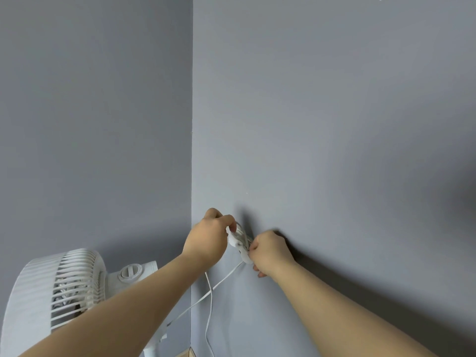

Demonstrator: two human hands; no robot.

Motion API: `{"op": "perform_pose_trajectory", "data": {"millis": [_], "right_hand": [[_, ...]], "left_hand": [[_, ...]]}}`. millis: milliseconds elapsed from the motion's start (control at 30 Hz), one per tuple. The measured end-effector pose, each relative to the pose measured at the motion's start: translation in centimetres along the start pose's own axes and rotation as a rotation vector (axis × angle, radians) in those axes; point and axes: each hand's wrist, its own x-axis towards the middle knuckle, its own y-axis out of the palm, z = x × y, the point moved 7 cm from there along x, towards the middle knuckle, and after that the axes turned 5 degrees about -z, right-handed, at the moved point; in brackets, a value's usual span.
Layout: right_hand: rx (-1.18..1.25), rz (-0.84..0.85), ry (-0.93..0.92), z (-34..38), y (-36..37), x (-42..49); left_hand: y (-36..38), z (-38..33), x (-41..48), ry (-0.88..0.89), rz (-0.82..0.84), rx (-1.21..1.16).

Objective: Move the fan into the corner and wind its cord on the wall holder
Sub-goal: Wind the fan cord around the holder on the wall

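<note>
White fan point(51, 292) in the corner — thin cord point(211, 289) on wall holder point(238, 242)

The wall holder point(238, 240) between the left hand point(208, 235) and the right hand point(270, 251) is white. The cord point(210, 305) trailing below them is also white. Down-left of the left hand, the fan point(56, 287) is white, its grille a pattern of parallel slats. The walls point(334, 124) behind both hands are plain blue-grey. A sliver of floor point(184, 353) below is pale tan.
</note>
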Motion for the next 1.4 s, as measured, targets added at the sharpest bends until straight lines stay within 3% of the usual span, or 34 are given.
{"op": "perform_pose_trajectory", "data": {"millis": [267, 533, 733, 933, 1033, 1133, 1400], "right_hand": [[-0.288, -0.027, -0.136, 0.4, 0.7, 0.3], [-0.359, -0.032, -0.160, 0.9, 0.0, 0.0], [-0.338, -0.022, -0.191, 1.3, -0.3, -0.6], [-0.359, -0.025, -0.183, 1.1, 0.0, -0.3], [-0.344, -0.031, -0.181, 0.9, 0.0, -0.2], [-0.320, -0.044, -0.176, 0.8, 0.0, 0.0], [-0.320, -0.037, -0.165, 0.5, 0.4, 0.5]], "left_hand": [[2.0, 1.1, 0.8, -0.149, 0.097, 0.014], [3.8, 1.6, 2.0, -0.087, 0.109, 0.278], [5.4, 2.4, 2.4, -0.143, 0.166, 0.163], [6.9, 3.7, 1.8, -0.366, 0.293, -0.153], [6.3, 3.2, 1.5, -0.349, 0.232, -0.046], [5.1, 1.3, 1.4, -0.232, 0.067, 0.080], [5.8, 1.2, 1.0, -0.184, 0.045, -0.087]]}}
